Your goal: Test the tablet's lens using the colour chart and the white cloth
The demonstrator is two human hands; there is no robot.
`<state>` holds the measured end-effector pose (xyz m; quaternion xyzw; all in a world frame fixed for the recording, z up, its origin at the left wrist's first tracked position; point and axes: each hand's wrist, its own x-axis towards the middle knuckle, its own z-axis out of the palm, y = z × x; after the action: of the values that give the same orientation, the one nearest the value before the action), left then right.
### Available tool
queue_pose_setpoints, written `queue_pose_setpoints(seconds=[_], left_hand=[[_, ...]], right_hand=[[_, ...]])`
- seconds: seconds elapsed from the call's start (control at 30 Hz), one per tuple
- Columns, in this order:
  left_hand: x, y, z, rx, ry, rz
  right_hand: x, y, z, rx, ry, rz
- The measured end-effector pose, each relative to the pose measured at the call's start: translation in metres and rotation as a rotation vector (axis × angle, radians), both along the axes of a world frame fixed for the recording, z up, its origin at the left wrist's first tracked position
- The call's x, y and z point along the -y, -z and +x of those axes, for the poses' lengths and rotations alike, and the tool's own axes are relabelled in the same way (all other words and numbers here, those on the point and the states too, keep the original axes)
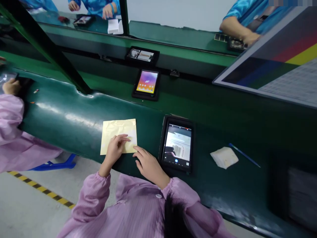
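Observation:
A pale yellow sheet [116,130] lies on the green bench [74,115] in front of me. My left hand [116,148] rests on its lower half, fingers curled and pressed down on the sheet. My right hand [147,163] sits at the sheet's bottom right corner, fingers together, fingertips touching that corner. Just right of my right hand a tablet [177,143] in a black tray lies flat with its screen lit.
A folded white cloth [224,157] and a thin blue pen [244,154] lie to the right. Two more tablets [146,83] sit on the belt beyond. A test chart board [277,62] leans at right. Other people's hands work at left and across the line.

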<state>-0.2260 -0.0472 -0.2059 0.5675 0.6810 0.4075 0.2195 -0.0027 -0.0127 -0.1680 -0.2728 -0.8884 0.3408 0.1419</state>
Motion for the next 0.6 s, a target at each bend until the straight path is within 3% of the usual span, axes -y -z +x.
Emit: queue_pose_setpoints(seconds=[0.6], left_hand=[[0.0025, 0.0003, -0.0006, 0.018, 0.039, -0.070]], right_hand=[[0.0011, -0.0047, -0.0036, 0.039, 0.038, -0.023]])
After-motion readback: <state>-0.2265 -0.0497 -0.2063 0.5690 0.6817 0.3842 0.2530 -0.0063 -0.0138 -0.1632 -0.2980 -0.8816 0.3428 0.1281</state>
